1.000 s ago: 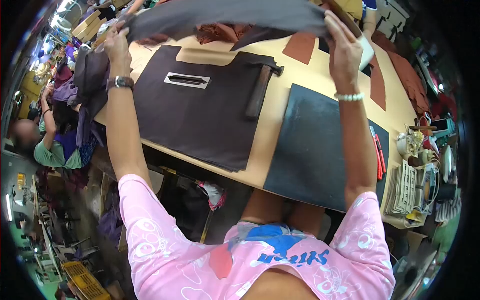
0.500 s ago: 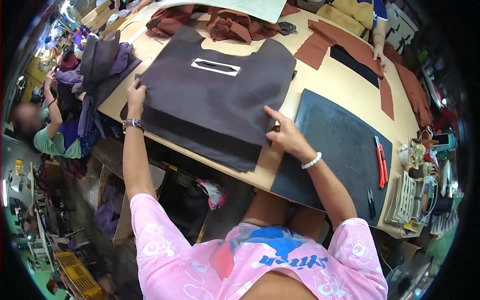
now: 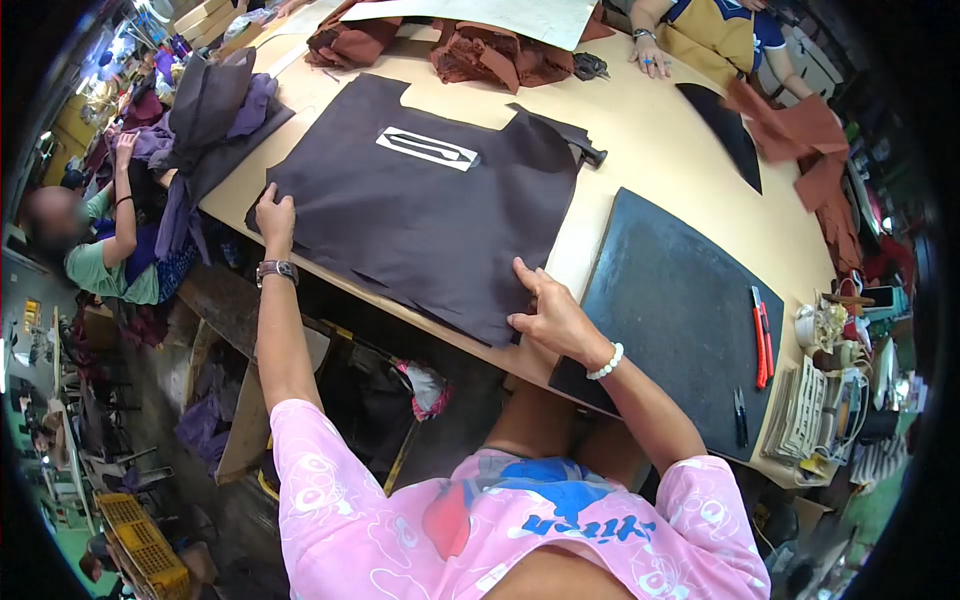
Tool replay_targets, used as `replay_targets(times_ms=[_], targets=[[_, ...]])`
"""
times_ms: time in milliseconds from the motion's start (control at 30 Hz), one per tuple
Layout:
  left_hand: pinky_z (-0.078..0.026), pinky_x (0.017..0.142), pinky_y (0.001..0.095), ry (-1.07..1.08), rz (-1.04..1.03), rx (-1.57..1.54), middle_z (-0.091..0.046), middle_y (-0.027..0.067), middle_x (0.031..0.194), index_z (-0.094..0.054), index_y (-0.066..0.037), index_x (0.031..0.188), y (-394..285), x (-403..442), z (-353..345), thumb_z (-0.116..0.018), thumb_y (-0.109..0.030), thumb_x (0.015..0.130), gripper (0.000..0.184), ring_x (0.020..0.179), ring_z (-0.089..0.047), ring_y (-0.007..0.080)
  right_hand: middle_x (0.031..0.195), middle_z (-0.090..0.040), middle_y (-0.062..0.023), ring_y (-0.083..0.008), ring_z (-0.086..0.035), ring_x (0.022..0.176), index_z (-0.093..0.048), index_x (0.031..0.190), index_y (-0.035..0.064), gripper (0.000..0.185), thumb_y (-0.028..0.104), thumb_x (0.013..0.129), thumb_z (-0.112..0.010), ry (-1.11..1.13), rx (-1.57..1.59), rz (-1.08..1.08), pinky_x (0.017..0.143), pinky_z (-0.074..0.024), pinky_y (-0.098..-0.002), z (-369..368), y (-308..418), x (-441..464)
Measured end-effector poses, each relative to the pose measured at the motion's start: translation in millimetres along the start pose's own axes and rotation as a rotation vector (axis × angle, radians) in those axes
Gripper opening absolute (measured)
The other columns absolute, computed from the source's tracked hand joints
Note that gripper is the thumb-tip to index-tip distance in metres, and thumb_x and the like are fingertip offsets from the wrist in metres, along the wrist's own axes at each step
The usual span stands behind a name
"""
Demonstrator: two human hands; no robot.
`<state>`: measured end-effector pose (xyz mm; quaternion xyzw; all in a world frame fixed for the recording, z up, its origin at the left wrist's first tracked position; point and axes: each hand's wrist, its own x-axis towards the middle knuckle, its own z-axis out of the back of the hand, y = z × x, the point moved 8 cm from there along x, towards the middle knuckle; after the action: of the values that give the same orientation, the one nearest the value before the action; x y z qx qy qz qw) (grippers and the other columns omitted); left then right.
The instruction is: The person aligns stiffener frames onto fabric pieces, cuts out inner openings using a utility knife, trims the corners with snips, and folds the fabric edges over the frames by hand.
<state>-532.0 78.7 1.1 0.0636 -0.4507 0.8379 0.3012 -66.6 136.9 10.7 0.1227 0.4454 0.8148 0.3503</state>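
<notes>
A dark fabric piece lies over the stack on the table, with a white slotted label near its upper edge. My left hand pinches its left front corner. At the right front corner, my right hand holds the edge between thumb and forefinger. The hammer is mostly covered by the fabric; its head sticks out at the upper right. Right of my right hand is a dark cutting mat, bearing red cutters and small dark snips.
Rust-brown fabric bundles lie at the far side under a pale board. Across the table, a co-worker handles rust fabric. Another person is at the left beside purple cloth. Papers stand at the right edge.
The dark piece has come down from the air onto the stack, covering most of the hammer. Both my hands came down to its front corners. The co-worker's rust fabric has shifted right.
</notes>
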Motion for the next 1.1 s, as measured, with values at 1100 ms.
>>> replay_targets(times_ms=[1100], targets=[[-0.04,0.095,0.0419,-0.128,-0.439,0.376,-0.047,0.0268,0.127,-0.055,-0.003,0.121,-40,-9,0,-0.065,-0.02,0.076,0.05,0.113,-0.048,0.0368,0.133,-0.04,-0.0312,-0.0399,-0.035,0.129,-0.032,0.138,-0.0015,0.07,0.012,0.078,-0.066,-0.131,0.18,-0.034,0.107,-0.0284,-0.0367,-1,-8,10]])
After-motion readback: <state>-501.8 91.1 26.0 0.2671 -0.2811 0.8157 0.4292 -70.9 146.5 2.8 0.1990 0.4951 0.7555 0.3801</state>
